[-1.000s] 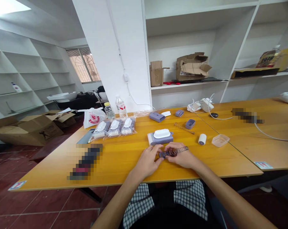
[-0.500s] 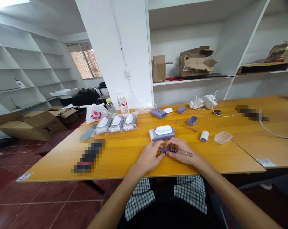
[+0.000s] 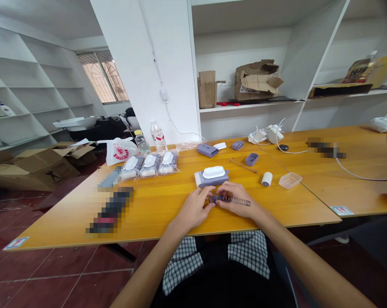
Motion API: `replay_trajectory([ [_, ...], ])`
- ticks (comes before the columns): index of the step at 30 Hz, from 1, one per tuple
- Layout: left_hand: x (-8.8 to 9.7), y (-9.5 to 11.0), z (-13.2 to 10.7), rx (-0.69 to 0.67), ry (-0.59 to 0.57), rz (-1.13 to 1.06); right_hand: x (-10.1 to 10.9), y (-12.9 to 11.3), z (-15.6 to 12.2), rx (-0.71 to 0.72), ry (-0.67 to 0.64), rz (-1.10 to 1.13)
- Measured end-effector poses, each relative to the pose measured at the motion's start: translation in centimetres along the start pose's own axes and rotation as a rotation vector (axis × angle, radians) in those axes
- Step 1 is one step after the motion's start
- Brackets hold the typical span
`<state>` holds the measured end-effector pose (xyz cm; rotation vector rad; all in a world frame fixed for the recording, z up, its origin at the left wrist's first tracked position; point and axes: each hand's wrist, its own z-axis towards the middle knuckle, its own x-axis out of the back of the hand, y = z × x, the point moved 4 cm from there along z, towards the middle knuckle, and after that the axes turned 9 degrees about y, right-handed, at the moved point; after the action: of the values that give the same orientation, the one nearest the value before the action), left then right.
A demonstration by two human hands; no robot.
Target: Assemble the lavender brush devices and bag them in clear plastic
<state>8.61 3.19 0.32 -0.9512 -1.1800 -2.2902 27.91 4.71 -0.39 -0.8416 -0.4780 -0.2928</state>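
Your left hand (image 3: 193,208): curled nearly closed, fingertips at small grey part (image 3: 213,199). Right hand (image 3: 235,200): pinching coil spring (image 3: 243,201), at five o'clock from purple case (image 3: 219,181); free end toward three. Keep part and coils aligned; squeeze lightly.

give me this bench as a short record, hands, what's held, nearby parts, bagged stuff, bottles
left hand: grips dark piece
right hand: grips same piece, attached coil spring extending rightward
just beyond hands: purple-grey unit, white bristled top
loose parts: second spring, white roller, clear tray
bagged: three units
bottles: two, behind bags
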Motion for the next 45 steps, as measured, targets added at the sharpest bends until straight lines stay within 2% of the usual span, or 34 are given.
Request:
replay_trajectory([
  [4, -0.1, -0.3, 0.0, 0.009, 0.0, 0.004, 0.1, 0.2, 0.0, -0.002, 0.009, 0.052],
  [10, 0.1, 0.1, 0.0, -0.005, -0.002, 0.008, -0.1, 0.6, -0.1, -0.121, -0.012, 0.124],
  [19, -0.1, 0.5, 0.2, -0.04, -0.01, 0.019, 0.3, 0.4, -0.1, -0.085, 0.004, 0.062],
  [32, -0.3, 0.8, 0.3, -0.053, -0.029, 0.011, 0.9, 0.5, 0.0, -0.063, -0.047, 0.015],
  [45, -0.6, 0.7, 0.4, -0.089, -0.043, 0.08, 0.7, 0.5, -0.1, -0.147, -0.024, 0.091],
])
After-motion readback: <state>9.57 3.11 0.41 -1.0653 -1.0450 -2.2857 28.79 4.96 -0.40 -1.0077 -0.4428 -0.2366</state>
